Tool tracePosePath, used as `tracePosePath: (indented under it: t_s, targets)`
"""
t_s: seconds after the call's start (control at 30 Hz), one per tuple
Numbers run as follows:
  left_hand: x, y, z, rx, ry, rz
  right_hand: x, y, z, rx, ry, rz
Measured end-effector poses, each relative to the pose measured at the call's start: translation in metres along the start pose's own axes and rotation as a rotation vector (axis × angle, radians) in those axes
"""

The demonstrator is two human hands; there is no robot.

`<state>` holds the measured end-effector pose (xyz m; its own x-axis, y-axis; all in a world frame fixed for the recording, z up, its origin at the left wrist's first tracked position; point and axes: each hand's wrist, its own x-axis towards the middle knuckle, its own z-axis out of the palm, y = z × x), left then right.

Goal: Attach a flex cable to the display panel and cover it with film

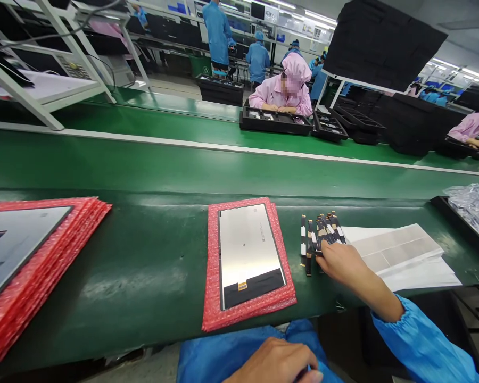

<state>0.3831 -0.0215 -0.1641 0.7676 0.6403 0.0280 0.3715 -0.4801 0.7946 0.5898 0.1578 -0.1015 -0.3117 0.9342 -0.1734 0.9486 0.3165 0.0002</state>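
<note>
My right hand (341,263) reaches onto the green bench and its fingers touch a row of several small black-and-gold flex strips (320,234). Whether a strip is pinched I cannot tell. Left of the strips lies a grey display panel (249,250) face down on a small stack of red bubble-wrap sheets (211,298). My left hand (277,364) rests low on my lap against blue cloth, its fingers curled, with nothing visible in it.
A taller red bubble-wrap stack with another panel (27,260) lies at the left. White sheets (399,252) lie right of the strips, beside a black tray of silver bags (469,210). Beyond the green conveyor (183,159), people in pink work at black trays (275,121).
</note>
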Motion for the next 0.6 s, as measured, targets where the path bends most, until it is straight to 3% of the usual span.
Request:
tracePosePath:
  t_s: [0.1, 0.27, 0.47, 0.6]
  targets:
    - [-0.006, -0.002, -0.005, -0.029, 0.094, -0.084, -0.002, -0.015, -0.002, -0.142, -0.034, 0.004]
    - [-0.003, -0.005, -0.004, -0.028, 0.140, -0.062, -0.001, -0.031, 0.001, -0.176, -0.041, -0.044]
    - [-0.001, -0.014, 0.006, -0.024, 0.139, -0.046, -0.005, -0.007, 0.008, -0.042, -0.075, 0.004]
    - [0.002, -0.023, 0.012, -0.012, 0.205, 0.022, -0.010, 0.013, 0.006, 0.062, -0.087, 0.040]
